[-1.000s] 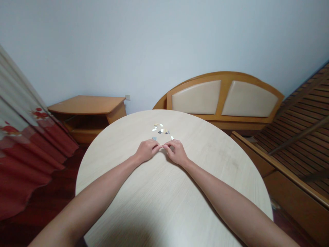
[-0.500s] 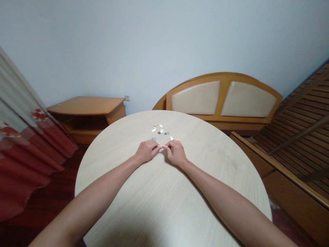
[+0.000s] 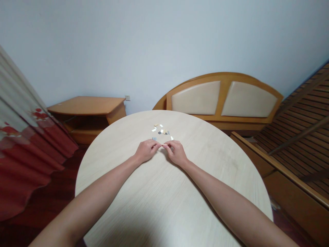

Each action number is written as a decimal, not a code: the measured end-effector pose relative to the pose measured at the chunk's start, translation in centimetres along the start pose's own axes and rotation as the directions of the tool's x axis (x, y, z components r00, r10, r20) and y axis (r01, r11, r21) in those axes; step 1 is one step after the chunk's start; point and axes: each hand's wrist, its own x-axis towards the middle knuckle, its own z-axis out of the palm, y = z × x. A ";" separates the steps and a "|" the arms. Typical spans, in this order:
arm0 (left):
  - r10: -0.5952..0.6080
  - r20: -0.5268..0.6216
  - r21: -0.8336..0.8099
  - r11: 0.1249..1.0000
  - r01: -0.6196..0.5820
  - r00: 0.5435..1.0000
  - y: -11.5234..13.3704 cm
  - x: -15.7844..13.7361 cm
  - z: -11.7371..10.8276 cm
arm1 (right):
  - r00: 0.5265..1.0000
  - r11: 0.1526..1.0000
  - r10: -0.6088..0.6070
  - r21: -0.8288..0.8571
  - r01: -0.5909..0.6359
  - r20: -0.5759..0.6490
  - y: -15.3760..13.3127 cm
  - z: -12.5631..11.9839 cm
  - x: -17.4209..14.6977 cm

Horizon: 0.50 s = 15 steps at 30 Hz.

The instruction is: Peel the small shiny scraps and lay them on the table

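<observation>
Over the pale round table [image 3: 205, 154], my left hand [image 3: 147, 150] and my right hand [image 3: 176, 152] meet fingertip to fingertip. Between them is a small, thin, light-coloured piece [image 3: 165, 144], seen edge-on and too small to name. My right thumb and fingers pinch it. The left fingertips are closed at its left end. Just beyond the hands lie several small flat pieces: a grey-blue one [image 3: 154, 138] by the left fingers, a white one [image 3: 172, 138] by the right fingers, and dark [image 3: 159, 132], tan [image 3: 156, 125] and white [image 3: 154, 130] ones farther back.
A wooden cabinet [image 3: 89, 104] stands behind the table on the left, near a red and white curtain [image 3: 38, 151]. A padded headboard [image 3: 195, 97] leans by the wall at the back right. Wooden slats [image 3: 303, 130] and a bed rail [image 3: 277, 168] are on the right.
My left fingertips have slid right along the thin piece, so less of it shows between the hands. The pieces on the table lie as before.
</observation>
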 end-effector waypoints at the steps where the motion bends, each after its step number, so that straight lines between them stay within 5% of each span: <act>1: -0.008 0.006 0.004 1.000 0.008 1.000 0.0 0.0 0.0 | 1.000 1.000 -0.003 0.000 0.003 -0.002 0.0 0.0 0.0; 15: -0.033 0.023 -0.020 0.999 0.033 0.999 -0.3 0.0 0.2 | 0.999 0.999 -0.032 0.007 0.032 -0.040 -0.1 0.1 0.0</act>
